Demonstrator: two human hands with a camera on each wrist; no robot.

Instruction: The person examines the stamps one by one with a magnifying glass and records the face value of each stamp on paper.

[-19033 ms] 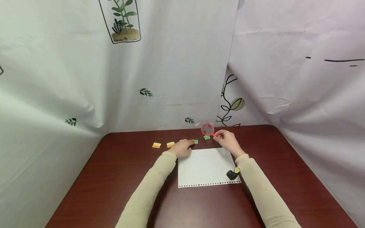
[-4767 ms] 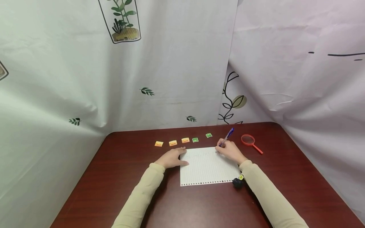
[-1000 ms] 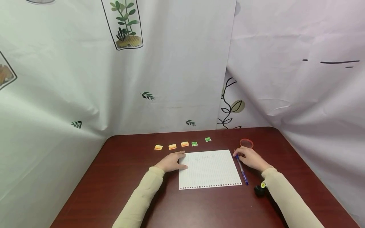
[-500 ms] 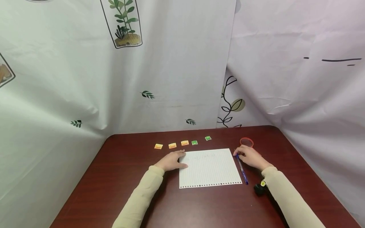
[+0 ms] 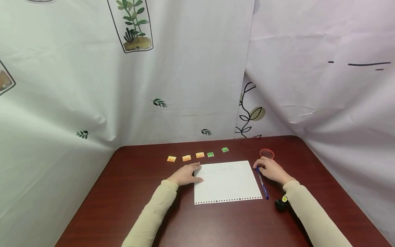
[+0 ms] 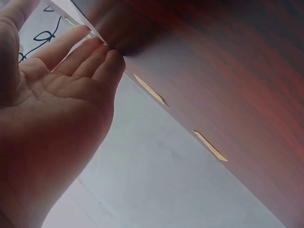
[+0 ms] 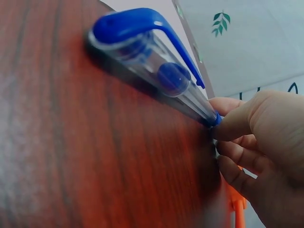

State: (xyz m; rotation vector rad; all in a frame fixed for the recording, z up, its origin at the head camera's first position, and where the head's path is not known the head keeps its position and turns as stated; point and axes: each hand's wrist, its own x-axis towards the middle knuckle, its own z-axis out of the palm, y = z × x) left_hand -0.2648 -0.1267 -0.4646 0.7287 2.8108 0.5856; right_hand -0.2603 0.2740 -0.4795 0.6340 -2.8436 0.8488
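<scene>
A lined sheet of paper with a row of holes along its near edge lies on the table, with faint handwriting along its far end. My left hand rests at the sheet's left edge, fingers extended and thumb over the paper; the left wrist view shows its palm. Right of the sheet lies a clear and blue pen. The thumb and fingers of my right hand pinch its far end, and the capped end points at the right wrist camera.
A red magnifying glass lies beyond my right hand, which partly hides its handle. Beyond the sheet lie orange stamp-like cards and green ones. A white printed curtain borders the dark red table.
Earlier my right hand held the magnifying glass over a green card, later wrote with the pen. The pen now lies right of the sheet. Over the last second the hands stay nearly still.
</scene>
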